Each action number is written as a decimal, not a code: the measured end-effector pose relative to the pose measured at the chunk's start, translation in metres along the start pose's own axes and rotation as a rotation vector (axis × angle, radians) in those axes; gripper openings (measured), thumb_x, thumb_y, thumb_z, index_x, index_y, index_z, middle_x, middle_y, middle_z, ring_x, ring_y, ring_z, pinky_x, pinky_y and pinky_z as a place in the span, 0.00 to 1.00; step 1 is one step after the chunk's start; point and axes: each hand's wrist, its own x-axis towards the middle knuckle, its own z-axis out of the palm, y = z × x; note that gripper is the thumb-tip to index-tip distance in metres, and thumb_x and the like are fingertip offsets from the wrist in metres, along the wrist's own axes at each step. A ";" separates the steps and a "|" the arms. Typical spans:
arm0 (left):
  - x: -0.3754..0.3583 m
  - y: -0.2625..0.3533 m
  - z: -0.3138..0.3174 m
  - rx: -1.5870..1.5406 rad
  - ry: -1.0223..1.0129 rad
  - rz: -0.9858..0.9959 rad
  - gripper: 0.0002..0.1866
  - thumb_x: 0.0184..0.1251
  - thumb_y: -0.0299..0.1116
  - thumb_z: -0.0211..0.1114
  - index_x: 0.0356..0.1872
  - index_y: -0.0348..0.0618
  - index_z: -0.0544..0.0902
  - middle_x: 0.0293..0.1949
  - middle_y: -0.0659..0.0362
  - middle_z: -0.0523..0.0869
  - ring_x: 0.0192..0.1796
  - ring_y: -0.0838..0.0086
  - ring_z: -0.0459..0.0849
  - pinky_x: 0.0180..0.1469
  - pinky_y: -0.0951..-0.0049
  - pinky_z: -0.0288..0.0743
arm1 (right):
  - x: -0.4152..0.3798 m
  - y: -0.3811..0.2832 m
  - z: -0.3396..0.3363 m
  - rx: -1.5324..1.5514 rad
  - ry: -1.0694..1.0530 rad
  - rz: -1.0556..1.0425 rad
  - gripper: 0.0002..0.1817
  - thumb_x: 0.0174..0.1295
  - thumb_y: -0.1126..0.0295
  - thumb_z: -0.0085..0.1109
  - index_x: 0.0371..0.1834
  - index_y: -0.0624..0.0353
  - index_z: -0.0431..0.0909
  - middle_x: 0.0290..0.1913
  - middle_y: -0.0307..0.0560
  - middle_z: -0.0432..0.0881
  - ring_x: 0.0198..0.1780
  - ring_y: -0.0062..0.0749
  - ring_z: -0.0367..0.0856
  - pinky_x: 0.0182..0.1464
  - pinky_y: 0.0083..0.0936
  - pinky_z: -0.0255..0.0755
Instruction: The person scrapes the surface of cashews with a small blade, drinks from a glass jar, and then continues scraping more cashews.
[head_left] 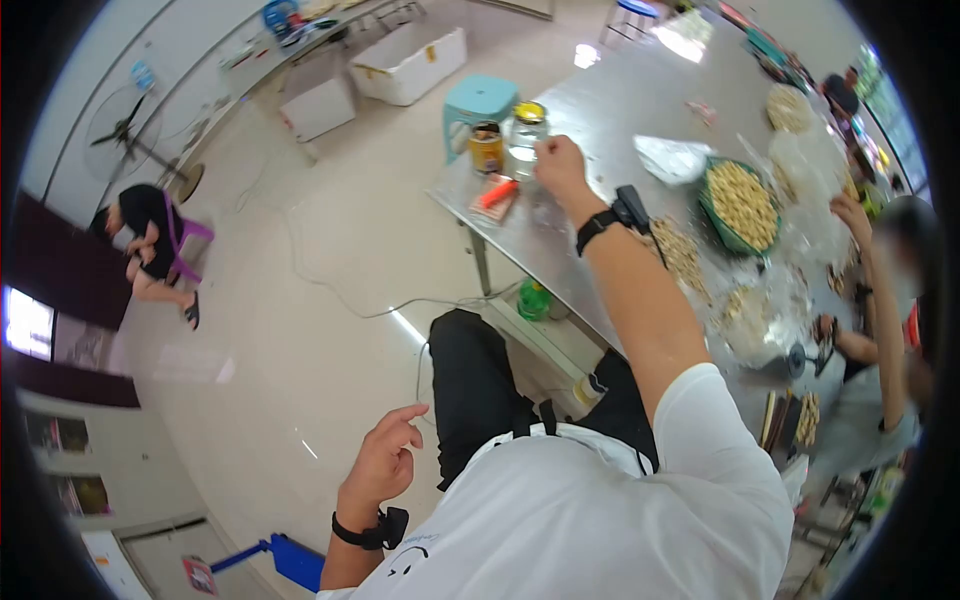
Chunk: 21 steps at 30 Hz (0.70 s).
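My right hand (562, 166) is over the corner of the metal table (600, 110), its fingers curled together; what they hold, if anything, is hidden. Right beside its fingertips stands a clear glass jar (526, 145) with a yellow lid. A yellow-brown can (486, 150) is just left of the jar. In front of them lies an orange-red object (499, 194) on a flat packet. Away from the table, my left hand (388, 452) hovers over the floor beside my leg, fingers loosely bent and apart, holding nothing.
A green basket of pale pieces (741, 205) and a loose pile (672, 255) lie on the table, near plastic bags (765, 315). A light-blue stool (478, 105) stands by the corner. A cable (390, 310) crosses the floor. People sit at right and far left.
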 end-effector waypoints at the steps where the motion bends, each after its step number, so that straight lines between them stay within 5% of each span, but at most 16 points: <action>1: 0.010 0.002 0.003 0.014 -0.006 0.055 0.18 0.54 0.07 0.51 0.42 0.38 0.79 0.63 0.44 0.82 0.64 0.56 0.84 0.60 0.69 0.79 | -0.013 -0.010 -0.008 -0.024 0.030 -0.010 0.22 0.66 0.56 0.66 0.51 0.65 0.83 0.50 0.62 0.88 0.54 0.53 0.86 0.58 0.43 0.78; 3: 0.027 0.002 0.019 -0.204 0.042 0.048 0.21 0.59 0.08 0.53 0.51 0.38 0.78 0.66 0.45 0.80 0.67 0.56 0.82 0.64 0.66 0.77 | -0.043 -0.019 -0.012 -0.075 0.099 -0.020 0.29 0.66 0.57 0.67 0.63 0.66 0.75 0.61 0.64 0.80 0.58 0.56 0.83 0.62 0.44 0.77; 5: 0.046 -0.006 0.048 -0.651 0.148 -0.117 0.24 0.65 0.10 0.56 0.61 0.39 0.75 0.69 0.46 0.78 0.71 0.55 0.79 0.68 0.62 0.76 | -0.112 -0.058 -0.037 0.130 -0.095 -0.086 0.33 0.65 0.60 0.68 0.67 0.69 0.67 0.58 0.65 0.77 0.57 0.57 0.81 0.63 0.45 0.75; 6: 0.061 -0.013 0.052 -0.765 0.067 -0.103 0.24 0.80 0.31 0.57 0.73 0.42 0.67 0.74 0.47 0.72 0.75 0.53 0.72 0.73 0.51 0.71 | -0.158 -0.076 -0.049 0.161 -0.149 -0.245 0.36 0.64 0.61 0.68 0.68 0.71 0.65 0.62 0.71 0.74 0.62 0.60 0.77 0.67 0.47 0.71; 7: 0.074 -0.012 0.061 -1.075 0.048 -0.117 0.26 0.81 0.39 0.53 0.75 0.42 0.65 0.75 0.46 0.70 0.77 0.52 0.70 0.74 0.50 0.68 | -0.207 -0.088 -0.052 0.211 -0.171 -0.352 0.40 0.65 0.59 0.67 0.74 0.70 0.62 0.70 0.71 0.70 0.71 0.60 0.71 0.74 0.45 0.65; 8: 0.092 0.001 0.068 -1.378 0.037 -0.146 0.29 0.83 0.47 0.50 0.77 0.43 0.63 0.77 0.45 0.68 0.78 0.50 0.67 0.76 0.49 0.65 | -0.253 -0.097 -0.061 0.189 -0.201 -0.501 0.37 0.58 0.61 0.70 0.70 0.64 0.69 0.72 0.66 0.69 0.72 0.59 0.69 0.72 0.41 0.67; 9: 0.107 0.012 0.076 -1.673 0.031 -0.186 0.33 0.84 0.54 0.46 0.79 0.43 0.62 0.78 0.43 0.66 0.79 0.49 0.65 0.78 0.48 0.61 | -0.285 -0.101 -0.062 0.093 -0.441 -0.598 0.44 0.55 0.53 0.70 0.73 0.63 0.68 0.76 0.66 0.65 0.77 0.59 0.64 0.78 0.47 0.57; 10: 0.119 0.019 0.085 -1.470 0.043 -0.268 0.44 0.79 0.69 0.34 0.84 0.48 0.53 0.82 0.45 0.58 0.81 0.47 0.60 0.81 0.47 0.53 | -0.294 -0.098 -0.068 0.112 -0.402 -0.654 0.42 0.55 0.52 0.70 0.72 0.61 0.69 0.76 0.65 0.65 0.77 0.60 0.63 0.79 0.50 0.54; 14: 0.141 0.070 0.099 -1.606 -0.155 -0.310 0.53 0.71 0.79 0.38 0.84 0.48 0.52 0.83 0.43 0.56 0.82 0.44 0.55 0.81 0.41 0.49 | -0.314 -0.076 -0.100 0.122 -0.249 -0.893 0.39 0.53 0.48 0.70 0.68 0.53 0.76 0.75 0.61 0.68 0.78 0.63 0.61 0.81 0.60 0.42; 17: 0.142 0.065 0.070 -1.506 -0.617 -0.026 0.50 0.73 0.74 0.49 0.84 0.50 0.52 0.83 0.42 0.54 0.83 0.45 0.56 0.77 0.34 0.54 | -0.311 -0.063 -0.146 -0.178 0.123 -0.789 0.34 0.55 0.49 0.70 0.65 0.50 0.79 0.74 0.59 0.70 0.77 0.61 0.63 0.80 0.59 0.49; 20: 0.177 0.029 0.055 -1.227 -1.113 0.195 0.46 0.73 0.63 0.62 0.82 0.46 0.58 0.82 0.42 0.59 0.80 0.49 0.63 0.75 0.40 0.62 | -0.326 -0.039 -0.228 -0.247 0.249 -0.644 0.30 0.53 0.66 0.75 0.62 0.53 0.80 0.68 0.58 0.77 0.70 0.59 0.74 0.70 0.52 0.70; 21: 0.185 0.012 0.055 -0.973 -1.016 0.058 0.42 0.74 0.56 0.64 0.80 0.44 0.62 0.79 0.43 0.64 0.78 0.51 0.68 0.74 0.45 0.66 | -0.333 -0.025 -0.253 -0.400 0.326 -0.581 0.28 0.54 0.69 0.71 0.62 0.58 0.80 0.65 0.57 0.78 0.67 0.56 0.76 0.69 0.50 0.71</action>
